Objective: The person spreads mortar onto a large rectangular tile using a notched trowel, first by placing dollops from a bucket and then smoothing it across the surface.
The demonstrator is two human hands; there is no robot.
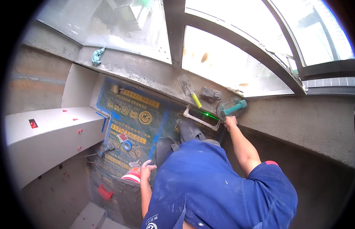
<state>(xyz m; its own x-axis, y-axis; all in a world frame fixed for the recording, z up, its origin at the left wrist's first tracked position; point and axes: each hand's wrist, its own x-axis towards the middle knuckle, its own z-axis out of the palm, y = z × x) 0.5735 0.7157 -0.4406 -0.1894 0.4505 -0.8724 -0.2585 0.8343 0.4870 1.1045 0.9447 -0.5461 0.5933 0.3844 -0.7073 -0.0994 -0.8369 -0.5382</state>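
My right hand [230, 121] is closed, with the fingers curled, at the edge of the window ledge. Just beyond it lies a flat round-ended tool with a teal handle [234, 107]; whatever the fingers grip, if anything, is too small to make out. To the left on the ledge are a trowel with a yellow-green handle [196, 100] and a small grey block-like object [210, 92]. My left hand [146, 170] hangs low at my side, fingers partly stretched and apart, holding nothing visible. Close by it stands a red and white bucket [132, 175].
A white pipe [200, 121] runs below the ledge, with a green laser line [208, 114] beside it. Printed protective sheeting [147, 131] covers the floor, bearing a blue tape roll [126, 145] and a red tool [105, 192]. A teal cloth [97, 56] lies on the ledge; light tiles [59, 129] stand left.
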